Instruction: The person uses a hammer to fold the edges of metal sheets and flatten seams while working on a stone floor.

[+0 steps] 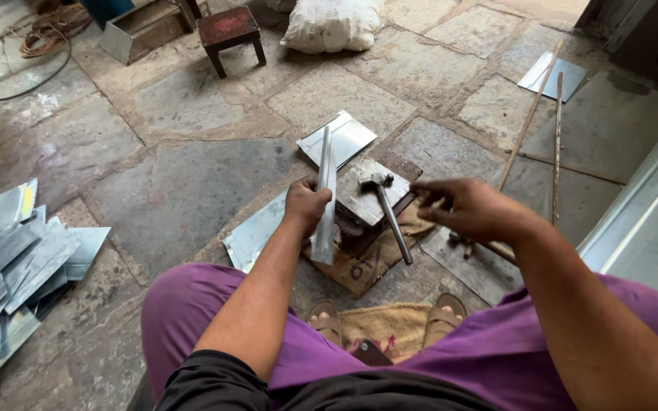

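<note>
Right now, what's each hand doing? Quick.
Left hand: closed around the bent metal strip, holding it upright.
Right hand: holds nothing, fingers loosely curled, beside the hammer lying on the block.

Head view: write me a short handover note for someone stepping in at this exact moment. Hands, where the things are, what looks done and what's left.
Left hand: gripped around a long folded sheet-metal strip, held upright on the floor beside the metal block.
Right hand: empty, fingers loosely curled, hovering right of the block.
Hammer: lying on the block, head away from the person, handle towards them.
Flat sheet pieces lie beyond the block; a stack of cut strips sits far left.
Done: the strip already shows a lengthwise fold.
Left: cannot tell from this view; hammer not picked up.
</note>
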